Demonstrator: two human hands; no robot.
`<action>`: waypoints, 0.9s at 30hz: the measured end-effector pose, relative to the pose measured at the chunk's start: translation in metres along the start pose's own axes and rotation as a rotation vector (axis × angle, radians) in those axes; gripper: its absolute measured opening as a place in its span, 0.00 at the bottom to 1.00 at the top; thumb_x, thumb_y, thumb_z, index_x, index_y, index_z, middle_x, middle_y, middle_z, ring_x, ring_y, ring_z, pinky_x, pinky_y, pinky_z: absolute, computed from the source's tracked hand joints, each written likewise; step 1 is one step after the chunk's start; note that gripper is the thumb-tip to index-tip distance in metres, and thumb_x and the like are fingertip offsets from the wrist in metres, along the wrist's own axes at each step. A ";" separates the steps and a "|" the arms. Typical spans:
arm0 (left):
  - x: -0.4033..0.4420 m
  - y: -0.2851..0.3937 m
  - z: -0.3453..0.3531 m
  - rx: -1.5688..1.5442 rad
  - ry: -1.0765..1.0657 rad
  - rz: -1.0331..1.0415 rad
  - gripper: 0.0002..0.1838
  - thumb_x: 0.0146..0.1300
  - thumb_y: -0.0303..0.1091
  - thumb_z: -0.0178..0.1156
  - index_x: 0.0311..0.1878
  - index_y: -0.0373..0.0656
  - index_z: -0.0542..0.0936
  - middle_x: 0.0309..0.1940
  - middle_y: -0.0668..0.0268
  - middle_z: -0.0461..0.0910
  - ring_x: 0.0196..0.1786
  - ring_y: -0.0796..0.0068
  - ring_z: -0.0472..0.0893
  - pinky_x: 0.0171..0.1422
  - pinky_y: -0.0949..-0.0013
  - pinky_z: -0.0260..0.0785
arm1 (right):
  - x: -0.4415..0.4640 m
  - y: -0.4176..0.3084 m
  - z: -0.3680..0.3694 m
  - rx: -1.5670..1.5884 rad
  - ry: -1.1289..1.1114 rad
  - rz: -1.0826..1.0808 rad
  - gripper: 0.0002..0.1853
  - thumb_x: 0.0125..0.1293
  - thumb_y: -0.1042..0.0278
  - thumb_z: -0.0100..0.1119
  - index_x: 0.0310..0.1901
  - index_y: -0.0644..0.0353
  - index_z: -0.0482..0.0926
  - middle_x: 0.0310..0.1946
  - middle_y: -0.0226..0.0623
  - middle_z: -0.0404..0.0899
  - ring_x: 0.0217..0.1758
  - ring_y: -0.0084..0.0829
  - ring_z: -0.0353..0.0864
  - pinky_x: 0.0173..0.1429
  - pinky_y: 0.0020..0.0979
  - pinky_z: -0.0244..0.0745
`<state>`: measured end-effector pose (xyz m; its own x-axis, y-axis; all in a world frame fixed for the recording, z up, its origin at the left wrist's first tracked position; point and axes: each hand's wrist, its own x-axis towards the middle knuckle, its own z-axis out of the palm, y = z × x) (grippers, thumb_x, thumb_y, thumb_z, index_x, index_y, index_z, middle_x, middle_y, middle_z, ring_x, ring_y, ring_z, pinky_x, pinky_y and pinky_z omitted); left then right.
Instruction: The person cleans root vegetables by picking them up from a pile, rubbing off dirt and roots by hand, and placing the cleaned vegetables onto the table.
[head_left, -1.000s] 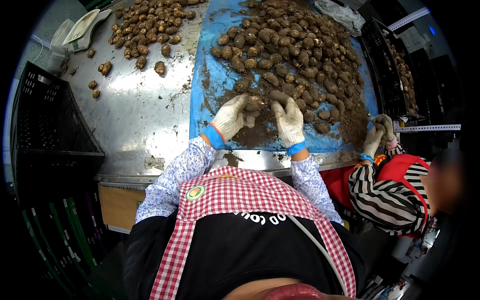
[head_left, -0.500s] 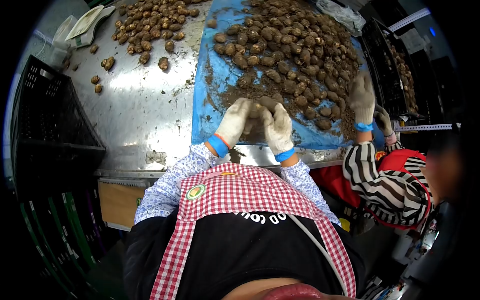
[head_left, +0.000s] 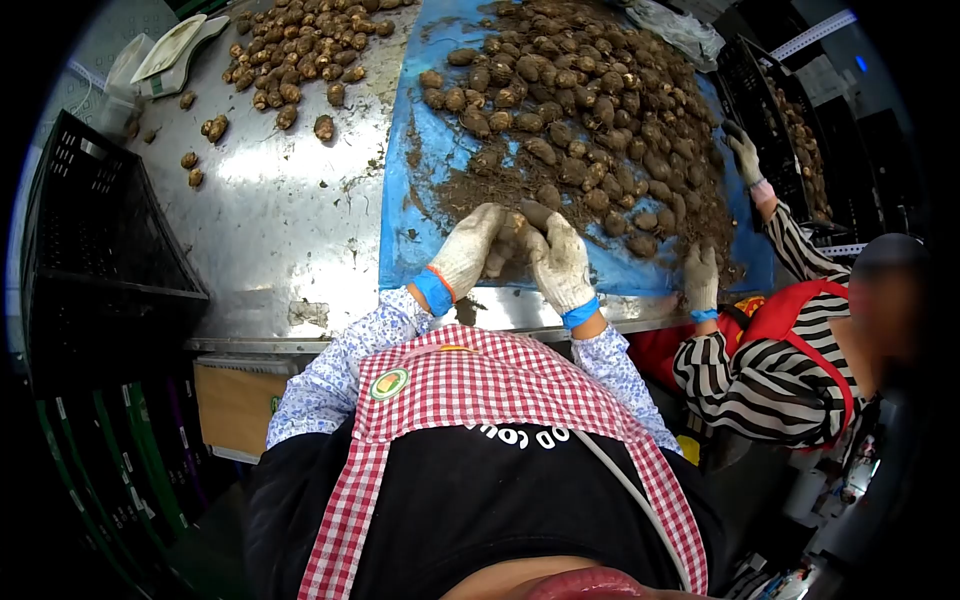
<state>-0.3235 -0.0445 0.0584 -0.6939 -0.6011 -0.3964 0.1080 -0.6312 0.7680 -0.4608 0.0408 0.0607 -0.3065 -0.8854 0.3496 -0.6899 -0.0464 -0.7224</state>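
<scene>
Since a second ago, the gap between the two gloved hands has been closed: the left hand [head_left: 472, 243] and the right hand [head_left: 560, 262] were held apart then, and are now brought together in front of the apron [head_left: 500, 375], much as they were half a second ago. From this it may be judged that a single tuber [head_left: 514, 228] is being worked by both hands, and that it has not yet been put down. The fingers of both are curled closed, with the tuber gripped between them; most of it is hidden by the gloves, and whether the dark tip at the right hand is soiled glove cannot be told. It is held above the near part of the soil-strewn blue sheet [head_left: 404, 245], just short of the big pile of tubers [head_left: 600, 110]. A smaller group of tubers [head_left: 300, 45] is spread on the bare metal table [head_left: 265, 225] to the left. The co-worker's hands [head_left: 700, 275] have been moved apart, one being extended toward the crate [head_left: 757, 112].
</scene>
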 end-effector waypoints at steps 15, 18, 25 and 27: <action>0.007 -0.018 -0.031 -0.545 -0.421 -0.187 0.20 0.79 0.47 0.39 0.48 0.41 0.75 0.21 0.72 0.67 0.19 0.82 0.63 0.24 0.73 0.56 | 0.010 0.030 0.003 -0.235 -0.086 0.201 0.13 0.69 0.67 0.49 0.49 0.64 0.76 0.43 0.53 0.80 0.47 0.53 0.79 0.50 0.43 0.75; 0.010 -0.019 -0.032 -0.328 -0.269 0.105 0.19 0.78 0.44 0.42 0.59 0.40 0.69 0.41 0.62 0.76 0.34 0.74 0.77 0.37 0.70 0.71 | 0.010 0.034 -0.004 -0.163 -0.110 0.141 0.14 0.68 0.68 0.50 0.51 0.66 0.75 0.44 0.56 0.80 0.47 0.53 0.79 0.50 0.42 0.76; 0.009 -0.023 -0.026 0.169 -0.160 0.161 0.25 0.77 0.43 0.47 0.69 0.37 0.62 0.41 0.64 0.76 0.36 0.77 0.77 0.40 0.72 0.73 | 0.015 -0.008 -0.016 -0.235 -0.334 0.138 0.17 0.68 0.57 0.54 0.45 0.66 0.75 0.36 0.53 0.78 0.42 0.51 0.78 0.47 0.43 0.74; 0.003 -0.007 -0.019 0.286 -0.141 0.129 0.27 0.76 0.42 0.49 0.70 0.37 0.60 0.41 0.64 0.76 0.36 0.78 0.76 0.39 0.74 0.72 | 0.020 -0.018 -0.021 -0.227 -0.390 0.171 0.17 0.69 0.55 0.53 0.36 0.65 0.75 0.32 0.51 0.76 0.40 0.51 0.77 0.44 0.44 0.73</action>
<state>-0.3130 -0.0514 0.0420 -0.7813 -0.5807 -0.2286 0.0111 -0.3792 0.9252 -0.4688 0.0336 0.0930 -0.1890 -0.9810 -0.0441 -0.7900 0.1786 -0.5865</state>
